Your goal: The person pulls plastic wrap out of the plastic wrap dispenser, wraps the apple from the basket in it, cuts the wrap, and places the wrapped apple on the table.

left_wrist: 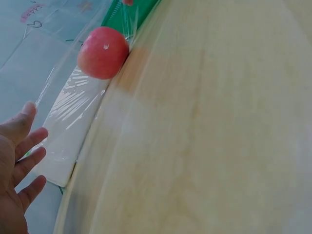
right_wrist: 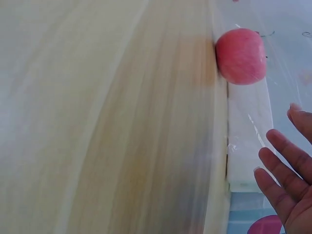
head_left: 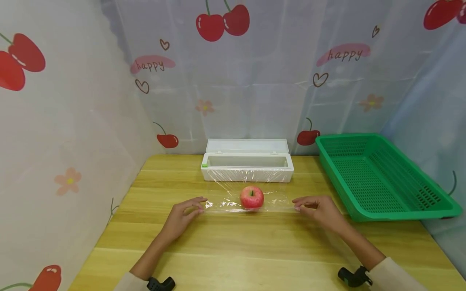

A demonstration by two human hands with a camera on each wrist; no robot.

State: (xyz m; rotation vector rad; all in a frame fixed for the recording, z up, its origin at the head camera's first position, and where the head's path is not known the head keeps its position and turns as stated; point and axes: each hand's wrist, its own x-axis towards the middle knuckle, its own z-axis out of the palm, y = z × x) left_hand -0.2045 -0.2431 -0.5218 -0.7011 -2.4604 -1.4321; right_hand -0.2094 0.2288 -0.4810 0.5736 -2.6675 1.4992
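Note:
A sheet of clear plastic wrap (head_left: 222, 204) stretches from the white wrap dispenser box (head_left: 247, 173) toward the person. My left hand (head_left: 183, 214) pinches its near left corner between thumb and fingertips. At the near right corner, my right hand (head_left: 320, 210) pinches the same sheet. Between the hands sits a red apple (head_left: 252, 197), stem upward, with the film's near edge crossing its lower front. In the left wrist view, the film runs taut from the thumb past the apple (left_wrist: 103, 52). The right wrist view shows the other fingers (right_wrist: 287, 185) spread loosely.
The dispenser's lid (head_left: 247, 145) stands raised at the back of the wooden table (head_left: 233, 250). A green plastic basket (head_left: 382, 182) occupies the right side. Behind and at the sides hang curtains (head_left: 255, 81) printed with cherries.

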